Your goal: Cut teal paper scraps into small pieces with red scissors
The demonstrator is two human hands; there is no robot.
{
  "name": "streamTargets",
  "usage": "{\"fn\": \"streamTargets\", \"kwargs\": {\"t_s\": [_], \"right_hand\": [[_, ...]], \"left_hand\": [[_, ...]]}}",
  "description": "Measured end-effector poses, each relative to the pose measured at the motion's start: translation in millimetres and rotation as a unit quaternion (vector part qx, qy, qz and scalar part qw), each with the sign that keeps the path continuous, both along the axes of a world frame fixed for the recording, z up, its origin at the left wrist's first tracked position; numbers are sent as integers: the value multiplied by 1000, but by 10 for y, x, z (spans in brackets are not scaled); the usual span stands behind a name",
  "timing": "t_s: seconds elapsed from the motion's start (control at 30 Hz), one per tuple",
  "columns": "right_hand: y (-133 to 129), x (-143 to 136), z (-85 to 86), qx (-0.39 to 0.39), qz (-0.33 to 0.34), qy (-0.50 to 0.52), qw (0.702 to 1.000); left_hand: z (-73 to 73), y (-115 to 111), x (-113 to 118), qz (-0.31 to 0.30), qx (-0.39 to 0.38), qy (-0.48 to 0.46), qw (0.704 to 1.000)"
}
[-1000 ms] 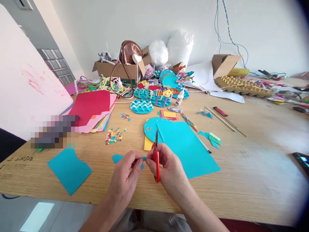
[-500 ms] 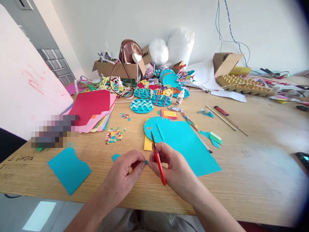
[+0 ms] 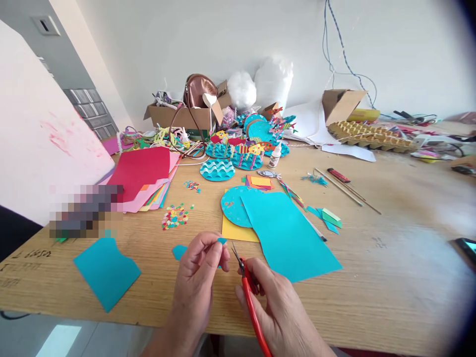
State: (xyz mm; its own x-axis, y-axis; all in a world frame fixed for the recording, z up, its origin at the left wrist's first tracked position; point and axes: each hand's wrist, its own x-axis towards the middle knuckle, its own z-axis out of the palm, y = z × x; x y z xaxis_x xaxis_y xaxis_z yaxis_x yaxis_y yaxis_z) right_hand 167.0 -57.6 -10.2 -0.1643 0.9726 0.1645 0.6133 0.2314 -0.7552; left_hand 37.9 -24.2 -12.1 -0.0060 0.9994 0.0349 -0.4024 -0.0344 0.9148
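Note:
Between thumb and fingers, my left hand [image 3: 201, 272] pinches a small piece of blue paper [image 3: 222, 241]. My right hand [image 3: 277, 302] is wrapped round red-handled scissors [image 3: 250, 302], whose narrow blades point up and left, just right of the blue piece and apart from it. Another blue paper scrap [image 3: 179, 252] lies on the table behind my left hand. Beyond my right hand is a large blue sheet [image 3: 290, 233], overlapping a round blue disc [image 3: 236, 206] and a yellow sheet [image 3: 240, 233].
At the left lie a cut blue sheet [image 3: 107, 272] and a stack of coloured paper [image 3: 139, 171]. Coloured paper dots [image 3: 175, 217] are scattered mid-table. A glue bottle [image 3: 274, 156] stands near blue wavy decorations [image 3: 217, 170]. Sticks [image 3: 342, 187] and a red cutter [image 3: 338, 175] lie right.
The scissors have swung from resting in my right hand to pointing at the blue piece. My right hand has let go of that piece and moved down; my left hand has turned upward with it.

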Motion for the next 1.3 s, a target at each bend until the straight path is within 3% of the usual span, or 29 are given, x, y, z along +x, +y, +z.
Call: {"fn": "streamTargets", "kwargs": {"t_s": [0.4, 0.67, 1.3], "right_hand": [[52, -64, 5, 18, -25, -25, 999], [39, -59, -1, 53, -24, -36, 998], [-1, -14, -46, 55, -7, -22, 998]], "left_hand": [[-86, -56, -1, -16, 6, 41, 999], [-95, -66, 12, -27, 16, 30, 999], [-85, -104, -1, -34, -17, 30, 999]]}}
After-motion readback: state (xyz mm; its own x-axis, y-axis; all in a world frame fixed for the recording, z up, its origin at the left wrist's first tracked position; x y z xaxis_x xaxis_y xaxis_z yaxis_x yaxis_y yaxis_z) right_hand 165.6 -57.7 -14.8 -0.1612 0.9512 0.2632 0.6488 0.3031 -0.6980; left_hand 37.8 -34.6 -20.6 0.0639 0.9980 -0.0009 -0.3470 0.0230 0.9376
